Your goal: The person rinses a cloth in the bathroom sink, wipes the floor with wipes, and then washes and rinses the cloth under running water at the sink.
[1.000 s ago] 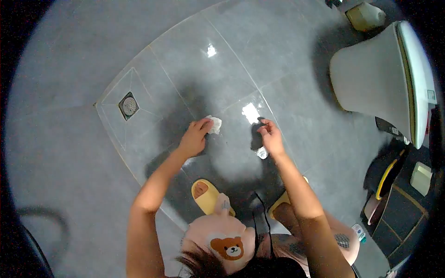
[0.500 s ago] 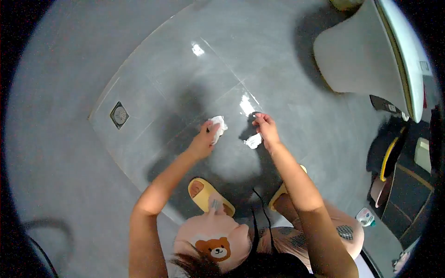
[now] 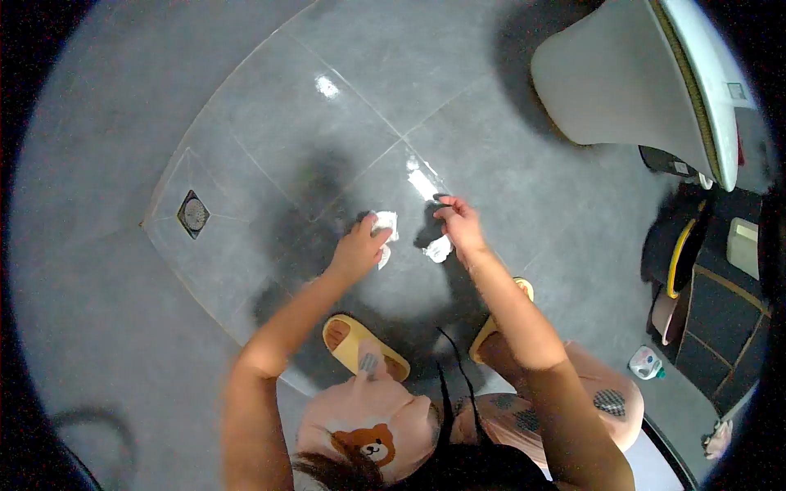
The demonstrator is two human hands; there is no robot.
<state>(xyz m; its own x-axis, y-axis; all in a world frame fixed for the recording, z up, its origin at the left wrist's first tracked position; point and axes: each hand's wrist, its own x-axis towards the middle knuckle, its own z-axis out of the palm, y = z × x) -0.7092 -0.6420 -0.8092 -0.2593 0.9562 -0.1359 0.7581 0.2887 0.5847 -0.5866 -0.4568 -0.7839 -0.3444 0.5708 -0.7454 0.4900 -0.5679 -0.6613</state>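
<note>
My left hand (image 3: 358,248) is closed around a crumpled white tissue (image 3: 385,222); part of it sticks out past the fingertips and another bit shows below them. To the right, my right hand (image 3: 462,227) has its fingers bent, with a second crumpled tissue (image 3: 438,249) against the palm side. A small dark spot shows at its thumb and index fingertips, too small to make out. Both hands are low over the grey tiled floor (image 3: 360,131), a short gap between them.
Yellow slippers (image 3: 350,350) are on my feet just below the hands. A floor drain (image 3: 193,214) lies at the left, and a white toilet (image 3: 598,90) stands upper right. Along the right are a dark bag-like item (image 3: 720,327) and a small white bottle (image 3: 645,362).
The view has shifted slightly, so floor, drain and toilet sit differently in it. My left hand has turned a little over its tissue. My right hand still has its tissue.
</note>
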